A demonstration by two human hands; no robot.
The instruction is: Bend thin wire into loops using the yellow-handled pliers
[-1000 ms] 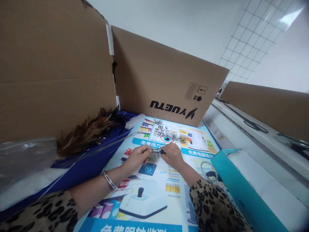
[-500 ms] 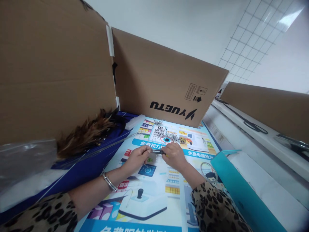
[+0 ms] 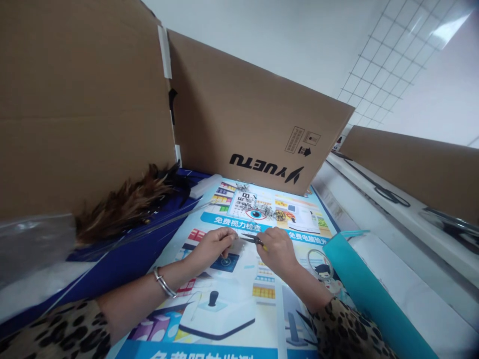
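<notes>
Wrapped around the yellow handles of a pair of needle-nose pliers is my right hand. The dark, thin jaws point left and stand slightly apart. My left hand, with a silver bangle at the wrist, pinches thumb and forefinger together just left of the jaw tips. What sits in that pinch is too small to make out. Both hands are over a printed poster sheet. Beyond them on the sheet lie small heaps of tangled, silvery wire-like pieces.
Cardboard panels stand at the back and left. Brown feathers and a clear plastic bag lie on blue cloth at left. At right are a ring-shaped coil, a teal case and a white ledge.
The pliers have drawn back to the right, away from my left fingers, and their jaws have parted. My left hand stays pinched. The view has shifted slightly.
</notes>
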